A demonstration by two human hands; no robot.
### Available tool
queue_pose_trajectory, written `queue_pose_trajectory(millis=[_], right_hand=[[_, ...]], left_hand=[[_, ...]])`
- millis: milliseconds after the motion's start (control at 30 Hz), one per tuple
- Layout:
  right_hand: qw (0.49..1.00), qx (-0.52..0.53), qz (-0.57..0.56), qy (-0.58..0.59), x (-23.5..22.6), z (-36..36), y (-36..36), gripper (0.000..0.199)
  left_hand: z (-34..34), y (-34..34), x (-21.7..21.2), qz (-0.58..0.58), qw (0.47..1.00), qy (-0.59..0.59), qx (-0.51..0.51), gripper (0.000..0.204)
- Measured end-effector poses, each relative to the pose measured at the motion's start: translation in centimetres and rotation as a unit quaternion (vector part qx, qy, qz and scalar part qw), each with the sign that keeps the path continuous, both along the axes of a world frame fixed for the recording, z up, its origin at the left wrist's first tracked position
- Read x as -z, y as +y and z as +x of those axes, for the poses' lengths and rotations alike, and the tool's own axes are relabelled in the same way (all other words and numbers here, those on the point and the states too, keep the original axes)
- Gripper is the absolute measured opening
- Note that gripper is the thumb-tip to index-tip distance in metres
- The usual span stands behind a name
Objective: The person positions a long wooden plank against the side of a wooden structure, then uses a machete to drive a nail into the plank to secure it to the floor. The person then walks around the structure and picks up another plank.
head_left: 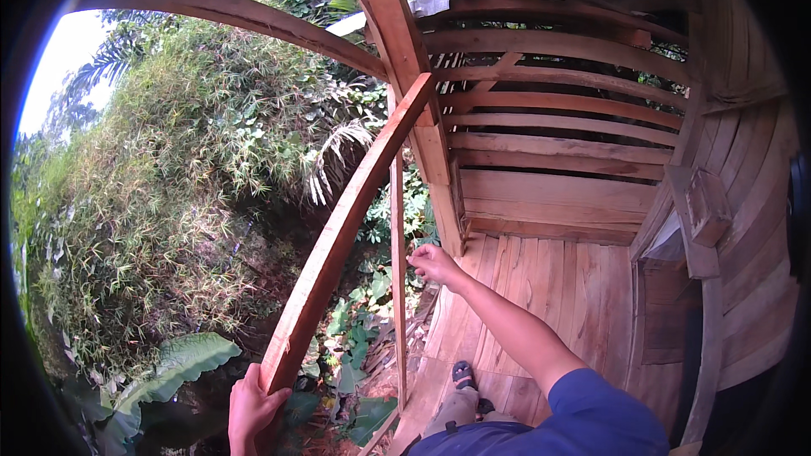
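My left hand [253, 412] is wrapped round the near lower end of a long reddish wooden beam [338, 236]. The beam slants up and away, its far end meeting a thick wooden post [404, 51]. My right hand [432, 263] is held out above the plank floor, just right of a thin upright wooden strip [399, 287]. Its fingers are closed in a pinch, and whatever they may hold is too small to make out.
Wooden planks make the floor [549, 304] under my sandalled feet. A slatted wall [557, 152] stands ahead, and a plank wall [752, 169] on the right carries a small wooden box [708, 207]. Left of the floor's edge, the ground drops to leafy plants [169, 203]. Another beam [228, 13] spans overhead.
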State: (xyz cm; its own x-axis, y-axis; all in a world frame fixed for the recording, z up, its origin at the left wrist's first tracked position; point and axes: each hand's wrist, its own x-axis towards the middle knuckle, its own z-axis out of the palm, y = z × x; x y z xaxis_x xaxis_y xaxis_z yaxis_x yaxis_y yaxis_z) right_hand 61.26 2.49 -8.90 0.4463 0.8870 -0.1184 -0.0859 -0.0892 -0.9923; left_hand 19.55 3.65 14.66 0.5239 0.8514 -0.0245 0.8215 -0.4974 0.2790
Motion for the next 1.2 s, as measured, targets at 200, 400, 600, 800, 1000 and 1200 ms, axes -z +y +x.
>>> queue_pose_trajectory(millis=[200, 400, 600, 800, 1000, 1200], right_hand=[[0.957, -0.054, 0.131, 0.251, -6.1, 10.3, 9.8, 0.074], [0.896, -0.191, 0.253, 0.312, -8.5, 18.3, 16.9, 0.086], [0.839, -0.241, 0.249, 0.419, -6.6, 19.1, 20.1, 0.065], [0.834, -0.250, 0.233, 0.432, -6.9, 19.5, 19.4, 0.056], [0.815, -0.304, 0.188, 0.456, -7.2, 19.5, 19.5, 0.054], [0.833, -0.287, 0.191, 0.433, -7.2, 20.0, 19.5, 0.059]], left_hand=[[1.1, -1.1, -2.2, -0.055, 0.995, 0.041, -0.072, 0.052], [4.0, -0.3, -3.3, -0.153, 0.965, 0.145, -0.158, 0.065], [0.7, -1.1, -0.4, -0.109, 0.965, 0.056, -0.230, 0.050], [-1.1, -3.0, 3.0, 0.147, 0.941, 0.234, -0.195, 0.042], [-1.7, -3.7, 7.5, 0.198, 0.805, -0.021, -0.559, 0.060], [19.5, 1.2, 15.4, 0.128, 0.459, -0.695, -0.538, 0.068]])
